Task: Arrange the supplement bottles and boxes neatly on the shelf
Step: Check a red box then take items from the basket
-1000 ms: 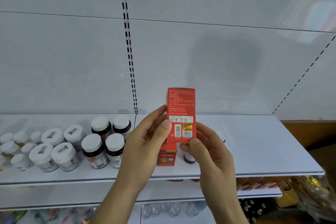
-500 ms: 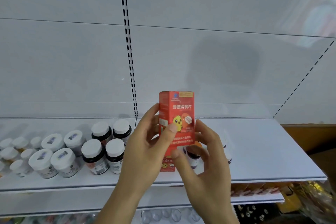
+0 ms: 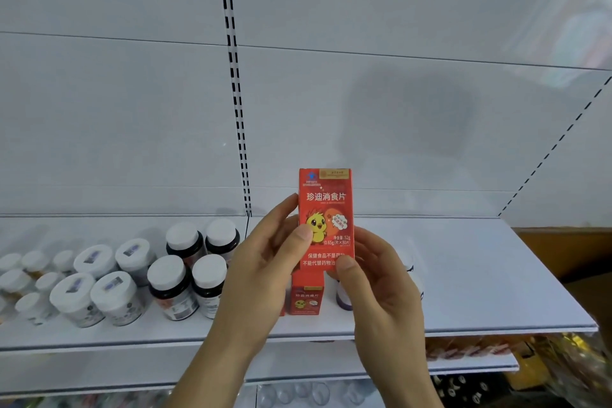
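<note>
I hold a red supplement box (image 3: pixel 326 209) upright in front of the white shelf (image 3: pixel 480 278), its front with a yellow chick facing me. My left hand (image 3: pixel 265 275) grips its left edge, thumb on the front. My right hand (image 3: pixel 381 288) pinches its lower right corner. Behind and below it a second red box (image 3: pixel 306 300) stands on the shelf, with a small purple-based bottle (image 3: pixel 342 298) beside it, partly hidden by my right hand. Dark bottles with white caps (image 3: pixel 178 285) stand in a group left of my hands.
Several white-lidded jars (image 3: pixel 96 291) and small white bottles (image 3: pixel 29 281) crowd the shelf's left end. The right part of the shelf is bare. A lower shelf (image 3: pixel 463 364) holds packaged goods, and a brown carton (image 3: pixel 563 252) sits at the right.
I have turned the red box from its barcode side to its front face. My hands shifted their grip slightly; the box stays at the same height.
</note>
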The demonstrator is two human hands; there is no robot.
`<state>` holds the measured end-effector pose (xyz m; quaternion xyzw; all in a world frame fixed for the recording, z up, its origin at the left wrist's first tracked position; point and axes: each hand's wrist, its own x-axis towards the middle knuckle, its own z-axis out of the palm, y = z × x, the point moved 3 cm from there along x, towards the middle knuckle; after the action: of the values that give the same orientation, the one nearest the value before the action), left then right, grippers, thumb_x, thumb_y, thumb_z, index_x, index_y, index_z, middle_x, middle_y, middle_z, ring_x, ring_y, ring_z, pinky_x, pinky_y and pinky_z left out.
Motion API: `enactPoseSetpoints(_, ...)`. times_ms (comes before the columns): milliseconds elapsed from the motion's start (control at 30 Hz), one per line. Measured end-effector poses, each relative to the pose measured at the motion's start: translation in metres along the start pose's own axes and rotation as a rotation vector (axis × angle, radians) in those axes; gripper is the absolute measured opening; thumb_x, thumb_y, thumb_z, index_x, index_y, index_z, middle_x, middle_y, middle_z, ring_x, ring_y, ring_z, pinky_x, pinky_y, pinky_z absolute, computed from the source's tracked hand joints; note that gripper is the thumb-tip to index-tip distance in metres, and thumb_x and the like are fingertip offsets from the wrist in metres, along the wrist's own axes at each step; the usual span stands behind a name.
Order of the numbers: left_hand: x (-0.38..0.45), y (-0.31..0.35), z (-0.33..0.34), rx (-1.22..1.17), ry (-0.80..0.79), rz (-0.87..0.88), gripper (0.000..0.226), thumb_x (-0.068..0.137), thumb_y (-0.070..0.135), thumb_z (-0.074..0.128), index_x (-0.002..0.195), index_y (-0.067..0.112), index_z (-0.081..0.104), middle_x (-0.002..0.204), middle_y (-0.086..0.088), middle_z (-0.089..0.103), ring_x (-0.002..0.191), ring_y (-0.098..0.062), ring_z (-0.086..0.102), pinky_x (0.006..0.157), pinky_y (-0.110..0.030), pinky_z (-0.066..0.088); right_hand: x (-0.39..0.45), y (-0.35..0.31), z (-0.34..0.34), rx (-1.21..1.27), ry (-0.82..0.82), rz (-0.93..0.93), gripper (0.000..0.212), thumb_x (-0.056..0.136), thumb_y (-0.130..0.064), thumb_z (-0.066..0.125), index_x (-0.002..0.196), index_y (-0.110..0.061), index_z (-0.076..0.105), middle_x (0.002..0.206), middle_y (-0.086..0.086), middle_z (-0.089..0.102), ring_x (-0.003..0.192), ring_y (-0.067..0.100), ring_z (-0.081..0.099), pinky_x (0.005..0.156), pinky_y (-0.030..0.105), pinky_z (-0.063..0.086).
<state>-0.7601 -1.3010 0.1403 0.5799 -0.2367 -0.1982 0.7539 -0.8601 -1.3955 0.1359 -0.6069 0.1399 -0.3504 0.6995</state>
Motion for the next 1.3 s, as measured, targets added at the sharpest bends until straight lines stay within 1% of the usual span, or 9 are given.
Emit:
enactPoseSetpoints(100,0.0,0.002,0.002,0.094,-0.003,0.015,0.037,0.09,0.034,0.056,0.126,0.033,0.063,0.111,0.011,0.074,0.1,-0.011,0.072,0.08,-0.022,0.057,0.001,0.005,-0.001,0.003,0.04,0.011,0.037,0.079,-0.023,0.065,0.116,-0.018,0.066,0.1,-0.001,0.078,0.091,0.013,0.074,0.07,0.021,0.057)
enactPoseSetpoints(267,-0.001,0.004,0.002,0.252,0.143,0.115,0.033,0.088,0.035,0.064,0.119,0.043,0.059,0.105,0.023,0.07,0.096,0.001,0.068,0.073,-0.012,0.052,0.001,0.014,-0.004,-0.237,0.171,-0.114,0.04,0.077,-0.033,0.081,0.111,-0.045,0.064,0.114,-0.006,0.068,0.098,0.018,0.069,0.077,0.034,0.059)
enactPoseSetpoints(400,-0.002,0.006,0.009,0.26,0.091,0.092,0.049,0.077,0.046,0.067,0.124,0.046,0.054,0.109,0.028,0.067,0.102,0.002,0.066,0.079,-0.017,0.055,0.001,0.011,0.0,-0.448,0.168,-0.295,0.052,0.078,-0.033,0.084,0.123,-0.032,0.058,0.124,-0.015,0.058,0.11,0.014,0.061,0.082,0.022,0.054)
enactPoseSetpoints(533,0.004,0.008,0.0,0.207,0.069,0.065,0.043,0.086,0.034,0.066,0.127,0.038,0.059,0.111,0.019,0.072,0.102,-0.003,0.069,0.081,-0.017,0.055,0.003,0.012,-0.006,-0.335,0.14,-0.208,0.034,0.086,-0.043,0.063,0.119,-0.036,0.061,0.117,-0.011,0.068,0.106,0.017,0.065,0.085,0.027,0.054)
enactPoseSetpoints(733,0.003,0.004,0.001,0.16,-0.012,0.043,0.037,0.094,0.016,0.062,0.128,0.029,0.06,0.113,0.012,0.073,0.105,-0.007,0.069,0.081,-0.016,0.054,0.013,0.015,-0.007,-0.186,0.028,-0.022,0.022,0.09,-0.037,0.062,0.111,-0.032,0.066,0.107,-0.008,0.075,0.1,0.014,0.072,0.08,0.026,0.058)
enactPoseSetpoints(967,0.006,0.001,-0.004,0.181,-0.012,0.059,0.041,0.09,0.027,0.061,0.131,0.028,0.06,0.116,0.012,0.072,0.109,-0.007,0.068,0.088,-0.019,0.053,0.01,0.015,-0.007,-0.125,0.011,-0.006,0.022,0.095,-0.016,0.06,0.115,-0.025,0.065,0.106,-0.007,0.076,0.101,0.013,0.072,0.076,0.022,0.058)
enactPoseSetpoints(1033,0.006,0.001,-0.004,0.23,0.003,0.071,0.038,0.092,0.027,0.06,0.13,0.031,0.061,0.116,0.014,0.072,0.109,-0.004,0.067,0.089,-0.017,0.052,0.01,0.017,-0.007,-0.124,0.018,-0.005,0.03,0.096,-0.004,0.062,0.117,-0.025,0.066,0.106,-0.004,0.076,0.1,0.015,0.073,0.076,0.026,0.06)
enactPoseSetpoints(1133,0.007,0.003,-0.002,0.319,0.079,0.108,0.031,0.094,0.026,0.062,0.123,0.037,0.064,0.112,0.015,0.072,0.103,0.001,0.067,0.078,-0.008,0.049,0.009,0.019,-0.008,-0.234,0.087,-0.107,0.042,0.086,-0.015,0.076,0.117,-0.041,0.064,0.119,-0.005,0.07,0.106,0.019,0.07,0.082,0.035,0.059)
enactPoseSetpoints(1300,0.005,0.008,0.004,0.408,0.075,0.107,0.041,0.078,0.048,0.071,0.116,0.048,0.059,0.104,0.027,0.07,0.097,0.002,0.067,0.078,-0.015,0.052,0.005,0.017,-0.005,-0.468,0.1,-0.312,0.061,0.077,-0.016,0.085,0.126,-0.037,0.055,0.128,-0.014,0.059,0.116,0.018,0.062,0.089,0.026,0.053)
